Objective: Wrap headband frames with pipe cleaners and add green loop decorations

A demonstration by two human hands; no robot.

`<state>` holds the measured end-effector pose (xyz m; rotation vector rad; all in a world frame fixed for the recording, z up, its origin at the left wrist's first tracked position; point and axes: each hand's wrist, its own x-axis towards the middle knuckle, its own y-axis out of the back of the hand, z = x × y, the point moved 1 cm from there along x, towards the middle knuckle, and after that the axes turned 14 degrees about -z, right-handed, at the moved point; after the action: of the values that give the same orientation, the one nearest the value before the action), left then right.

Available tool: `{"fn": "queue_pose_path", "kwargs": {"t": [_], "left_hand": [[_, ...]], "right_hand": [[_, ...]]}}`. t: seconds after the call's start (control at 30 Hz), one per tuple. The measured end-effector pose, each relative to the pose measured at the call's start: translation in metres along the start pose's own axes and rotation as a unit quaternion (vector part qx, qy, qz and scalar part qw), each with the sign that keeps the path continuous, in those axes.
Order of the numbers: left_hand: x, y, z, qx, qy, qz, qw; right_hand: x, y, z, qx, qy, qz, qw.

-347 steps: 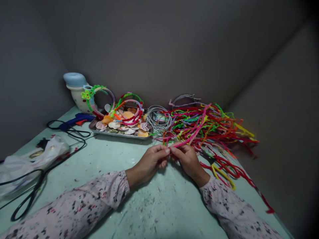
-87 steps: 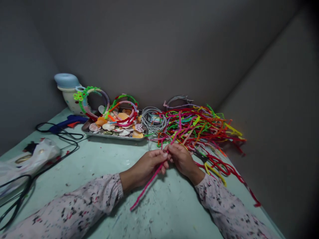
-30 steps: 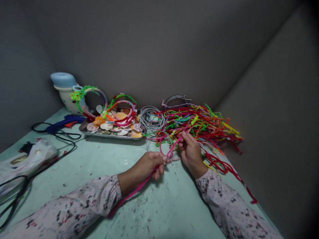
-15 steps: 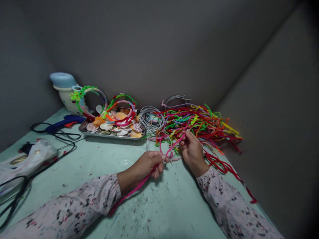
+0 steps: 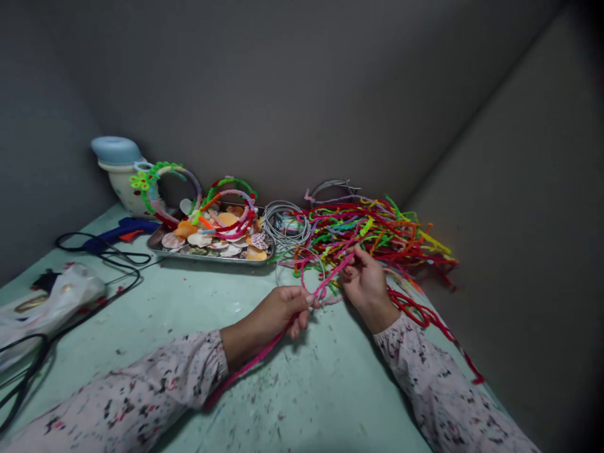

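A long pink pipe cleaner (image 5: 257, 360) runs between my two hands and trails back under my left wrist. My left hand (image 5: 285, 309) pinches it between thumb and forefinger, above the middle of the table. Further right, my right hand (image 5: 365, 284) is closed on the same pink strand near its upper stretch. A thin metal wire ring (image 5: 279, 272) sits just behind my left fingertips; whether they touch it I cannot tell. Beyond my right hand lies a tangled heap of colourful pipe cleaners (image 5: 377, 220).
At the back left, a metal tray (image 5: 207, 257) holds seashells and decorated hoops (image 5: 198, 189). Coiled wire (image 5: 278, 236) lies beside it. A blue glue gun (image 5: 120, 231), a black cable (image 5: 127, 267), a lidded cup (image 5: 123, 182) and a white plastic bag (image 5: 75, 296) are on the left.
Both hands keep their grip on the pink pipe cleaner and have barely moved. The whole view has shifted slightly.
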<state>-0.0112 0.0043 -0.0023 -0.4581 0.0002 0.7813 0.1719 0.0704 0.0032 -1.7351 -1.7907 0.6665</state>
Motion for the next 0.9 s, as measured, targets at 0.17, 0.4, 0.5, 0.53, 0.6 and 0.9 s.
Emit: {"fn": "queue_pose_path", "kwargs": {"t": [0.17, 0.4, 0.5, 0.53, 0.6, 0.9], "left_hand": [[0.0, 0.0, -0.001, -0.01, 0.0, 0.015, 1.0], [0.0, 0.003, -0.003, -0.012, -0.013, 0.018, 1.0], [0.0, 0.002, -0.003, -0.013, -0.009, 0.02, 1.0], [0.0, 0.002, -0.003, -0.012, -0.005, 0.02, 1.0], [0.0, 0.0, -0.001, -0.006, -0.001, 0.016, 1.0], [0.0, 0.005, 0.0, -0.011, -0.024, 0.027, 0.999]], "right_hand": [[0.003, 0.006, 0.002, -0.043, 0.017, 0.009, 0.999], [0.005, 0.01, 0.003, -0.071, 0.018, -0.01, 0.997], [0.002, 0.003, -0.003, -0.04, 0.003, -0.016, 0.999], [0.0, -0.001, -0.006, -0.025, -0.003, -0.019, 1.0], [-0.003, -0.007, -0.012, 0.007, -0.013, -0.021, 1.0], [-0.006, -0.016, -0.016, -0.004, -0.037, -0.053, 0.998]]}}
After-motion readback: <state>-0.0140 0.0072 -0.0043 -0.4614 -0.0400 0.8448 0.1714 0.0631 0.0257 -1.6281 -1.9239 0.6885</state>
